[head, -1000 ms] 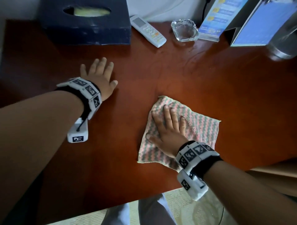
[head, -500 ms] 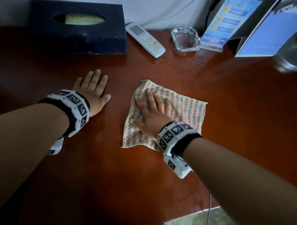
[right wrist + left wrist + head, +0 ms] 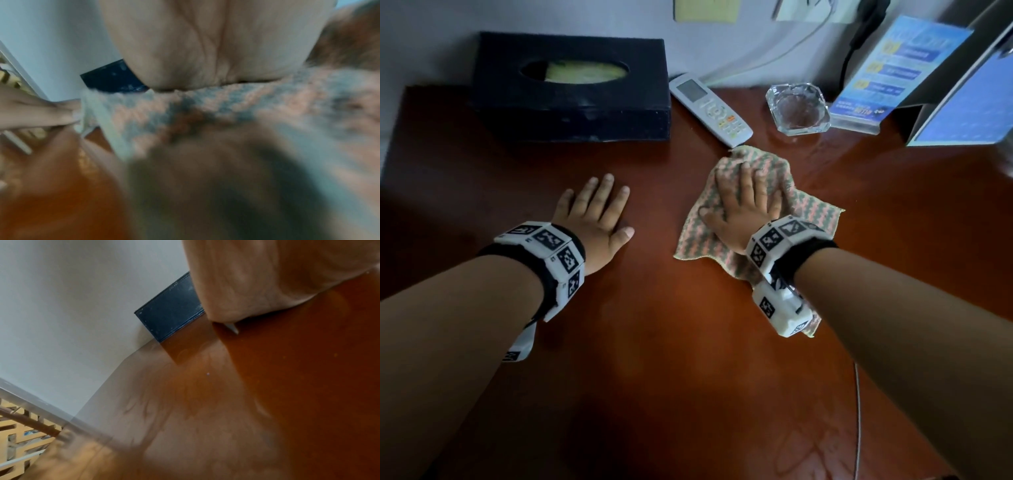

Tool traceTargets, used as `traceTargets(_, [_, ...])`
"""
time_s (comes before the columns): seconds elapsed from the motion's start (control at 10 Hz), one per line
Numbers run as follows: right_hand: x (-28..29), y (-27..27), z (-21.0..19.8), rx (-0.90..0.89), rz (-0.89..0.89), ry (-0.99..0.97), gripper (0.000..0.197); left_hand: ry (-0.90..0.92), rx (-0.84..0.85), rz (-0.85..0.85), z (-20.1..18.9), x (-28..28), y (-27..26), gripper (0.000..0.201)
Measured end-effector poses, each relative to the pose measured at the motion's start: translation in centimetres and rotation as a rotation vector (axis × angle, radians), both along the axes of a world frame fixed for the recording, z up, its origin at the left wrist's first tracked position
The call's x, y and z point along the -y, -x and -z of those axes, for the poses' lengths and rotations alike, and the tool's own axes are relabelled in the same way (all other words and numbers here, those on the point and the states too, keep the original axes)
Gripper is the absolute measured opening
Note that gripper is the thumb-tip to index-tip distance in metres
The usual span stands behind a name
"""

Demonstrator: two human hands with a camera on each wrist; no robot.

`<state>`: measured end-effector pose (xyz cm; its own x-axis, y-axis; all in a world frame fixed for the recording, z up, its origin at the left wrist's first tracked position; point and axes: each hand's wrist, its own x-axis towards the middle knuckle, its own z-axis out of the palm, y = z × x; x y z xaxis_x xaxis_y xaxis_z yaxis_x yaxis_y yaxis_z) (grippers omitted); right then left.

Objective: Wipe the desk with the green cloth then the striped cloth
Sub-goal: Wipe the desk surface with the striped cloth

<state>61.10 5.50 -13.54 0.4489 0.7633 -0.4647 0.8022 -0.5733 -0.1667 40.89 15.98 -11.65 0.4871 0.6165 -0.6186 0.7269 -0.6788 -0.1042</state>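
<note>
Right hand [image 3: 748,209], fingers flat, presses the striped cloth [image 3: 804,212] onto the counter [image 3: 688,359]; its grip encloses nothing. The cloth's far corner lies just beside a white remote [image 3: 710,109]. Left hand [image 3: 599,219] rests flat and empty on the counter before a dark tissue box [image 3: 571,89]. The blue placard's [image 3: 887,72] print is illegible.

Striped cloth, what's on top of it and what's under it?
The right hand presses flat on the striped cloth. Under it lies the desk; that covered patch is hidden.
</note>
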Motion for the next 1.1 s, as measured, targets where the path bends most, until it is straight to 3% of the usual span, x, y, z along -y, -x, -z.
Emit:
traceTargets(0.2, [-0.6, 6.0, 0.1, -0.020, -0.237, 0.049, 0.074, 0.007, 0.002, -0.016, -0.1, 0.0, -0.1, 0.063])
traceTargets(0.4, [-0.8, 3.8, 0.7, -0.065, -0.293, -0.022, 0.069, 0.008, 0.016, -0.016, 0.0, -0.1, 0.0, 0.063])
traceTargets(0.7, [0.2, -3.6, 0.3, -0.054, -0.095, 0.001, 0.071, 0.035, 0.033, -0.013, 0.3, -0.3, 0.1, 0.062])
traceTargets(1.1, [-0.9, -6.6, 0.3, -0.060, 0.154, -0.067, 0.076, 0.025, 0.040, -0.007, 0.4, -0.4, 0.2, 0.063])
